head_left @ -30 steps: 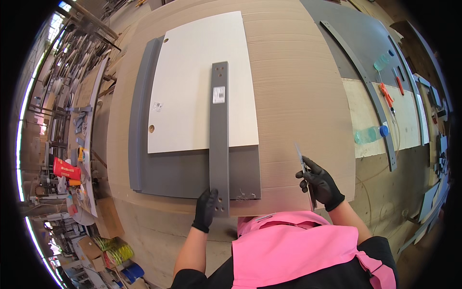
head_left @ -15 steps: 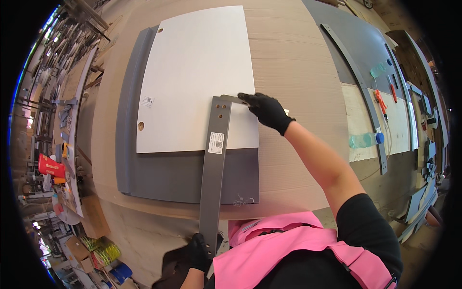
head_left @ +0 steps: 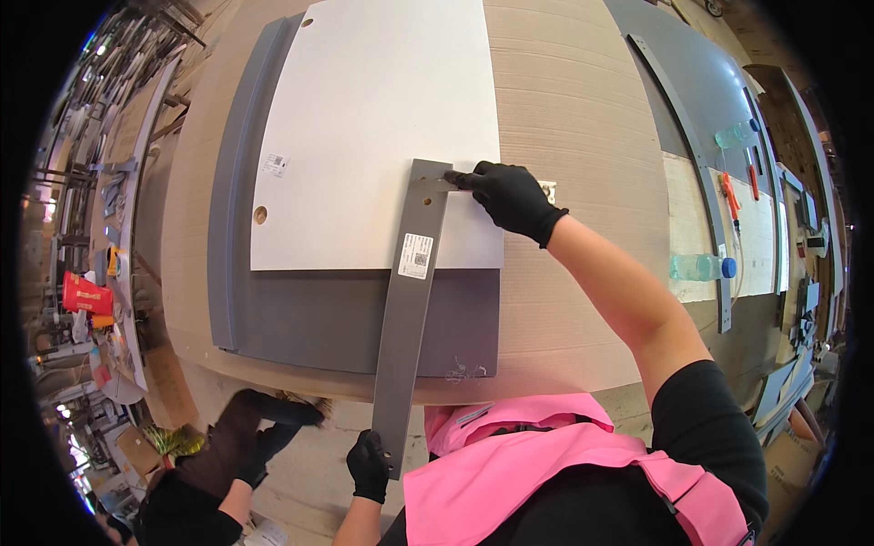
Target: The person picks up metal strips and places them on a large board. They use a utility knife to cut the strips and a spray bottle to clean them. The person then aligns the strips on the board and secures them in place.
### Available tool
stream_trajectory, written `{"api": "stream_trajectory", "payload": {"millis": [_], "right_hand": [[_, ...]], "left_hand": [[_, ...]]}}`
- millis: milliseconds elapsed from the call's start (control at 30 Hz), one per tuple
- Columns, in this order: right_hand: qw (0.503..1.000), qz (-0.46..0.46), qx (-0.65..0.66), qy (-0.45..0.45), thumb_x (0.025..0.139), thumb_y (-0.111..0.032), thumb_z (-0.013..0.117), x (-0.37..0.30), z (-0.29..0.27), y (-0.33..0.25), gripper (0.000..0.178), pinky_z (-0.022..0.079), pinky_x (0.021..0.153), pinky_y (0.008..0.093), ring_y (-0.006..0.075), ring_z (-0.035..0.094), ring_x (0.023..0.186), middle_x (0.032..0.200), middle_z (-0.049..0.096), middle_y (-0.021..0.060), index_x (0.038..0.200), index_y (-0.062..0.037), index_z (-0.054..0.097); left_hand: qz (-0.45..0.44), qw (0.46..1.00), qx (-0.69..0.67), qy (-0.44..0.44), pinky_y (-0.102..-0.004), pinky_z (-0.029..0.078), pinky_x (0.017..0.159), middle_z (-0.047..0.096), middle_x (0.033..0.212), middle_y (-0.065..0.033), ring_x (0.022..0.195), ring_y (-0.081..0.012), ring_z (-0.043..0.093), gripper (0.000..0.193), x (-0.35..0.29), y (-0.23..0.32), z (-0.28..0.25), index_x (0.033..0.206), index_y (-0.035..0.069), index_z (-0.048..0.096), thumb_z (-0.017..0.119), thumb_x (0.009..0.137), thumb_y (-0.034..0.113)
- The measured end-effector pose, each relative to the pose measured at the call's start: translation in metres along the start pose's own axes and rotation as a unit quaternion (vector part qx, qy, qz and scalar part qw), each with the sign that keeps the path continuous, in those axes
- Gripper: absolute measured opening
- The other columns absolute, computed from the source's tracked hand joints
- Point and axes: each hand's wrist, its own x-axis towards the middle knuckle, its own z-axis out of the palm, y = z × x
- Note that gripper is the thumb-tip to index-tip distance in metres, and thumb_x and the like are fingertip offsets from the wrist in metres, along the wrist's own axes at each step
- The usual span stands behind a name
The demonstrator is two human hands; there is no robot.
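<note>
A long narrow grey board point(head_left: 401, 318) with a white label and round holes slants across the stack in front of me. Its lower end is gripped by my left hand point(head_left: 369, 466), in a black glove. At its upper end my right hand point(head_left: 510, 197), also gloved, is closed on a thin, flat metal blade point(head_left: 435, 180). The blade lies across the board near the holes; its exact kind is unclear. Under the board's upper part is a white panel point(head_left: 364, 109) with a label and round holes. That panel rests on a wider grey panel point(head_left: 300, 318).
Brown cardboard point(head_left: 583, 300) covers the table. To the right are a long dark strip point(head_left: 683, 136), a water bottle point(head_left: 696, 267) and an orange-handled tool point(head_left: 731, 196). A co-worker point(head_left: 209, 473) bends at the lower left. A red container point(head_left: 86, 293) stands at far left.
My right hand and the blade have shifted slightly at the board's top end, now covering more of its holes. A co-worker at lower left has come into fuller view, apart from my left hand.
</note>
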Motion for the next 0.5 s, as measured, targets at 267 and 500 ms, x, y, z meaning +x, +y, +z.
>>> {"api": "stream_trajectory", "payload": {"millis": [267,500], "right_hand": [[0.999,-0.008,-0.001,0.038,0.089,-0.003,0.053,-0.011,0.006,-0.009,0.050,0.050,0.062,0.0372,0.0248,0.062,0.071,0.085,0.062,0.0069,0.131,-0.0282,0.060],[0.997,-0.044,0.022,0.052,0.087,-0.001,0.054,-0.032,0.015,-0.027,0.050,0.049,0.063,0.0373,0.0244,0.062,0.072,0.085,0.062,0.0057,0.130,-0.0262,0.060]], "left_hand": [[-0.060,0.997,-0.035,-0.028,-0.0338,0.047,0.047,0.055,0.061,-0.0089,0.050,-0.0209,0.061,0.045,0.008,0.015,0.000,0.090,0.005,0.062,0.040,0.103,0.042],[-0.036,0.999,-0.001,-0.021,-0.0368,0.050,0.057,0.062,0.070,-0.0129,0.062,-0.0274,0.065,0.045,0.008,-0.008,0.004,0.098,0.005,0.064,0.037,0.103,0.041]]}}
